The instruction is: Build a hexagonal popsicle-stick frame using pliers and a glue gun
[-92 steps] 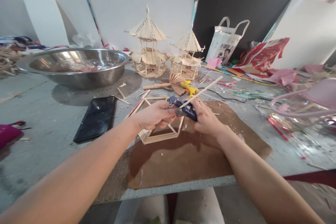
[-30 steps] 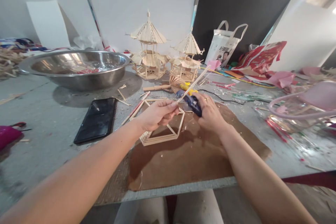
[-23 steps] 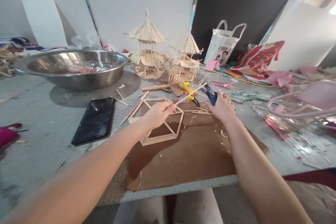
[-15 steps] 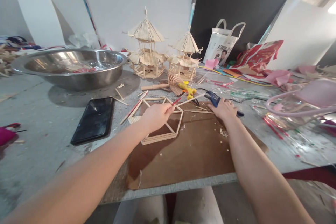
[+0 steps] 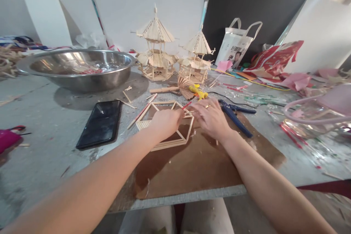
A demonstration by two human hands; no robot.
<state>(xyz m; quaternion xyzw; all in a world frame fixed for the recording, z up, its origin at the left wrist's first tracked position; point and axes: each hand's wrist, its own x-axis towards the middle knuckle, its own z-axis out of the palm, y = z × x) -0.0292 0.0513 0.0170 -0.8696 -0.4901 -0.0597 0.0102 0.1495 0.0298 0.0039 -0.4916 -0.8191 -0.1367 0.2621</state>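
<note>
My left hand (image 5: 167,122) is closed over the near side of a hexagonal frame of thin wooden sticks (image 5: 189,131). A thin wooden stick (image 5: 189,112) is pinched in its fingers, and a slim red rod (image 5: 187,105) sticks out beside them. My right hand (image 5: 212,117) has bent fingers reaching to the same stick's end; they are blurred, so their grip on it is unclear. Blue-handled cutters (image 5: 237,117) lie on the brown mat (image 5: 192,172) with handles spread, to the right of my right hand. Closely laid sticks fill one section of the frame.
A black phone (image 5: 99,124) and a steel basin (image 5: 82,80) stand left. Behind are two stick pagodas (image 5: 156,58) (image 5: 196,62), a folded paper fan (image 5: 185,87) and a yellow glue gun (image 5: 199,91). A pink-handled clear container (image 5: 307,124) sits right.
My right hand has let go of the blue-handled cutters and moved left to the stick by my left hand. The cutters now lie with handles apart. The view has shifted slightly.
</note>
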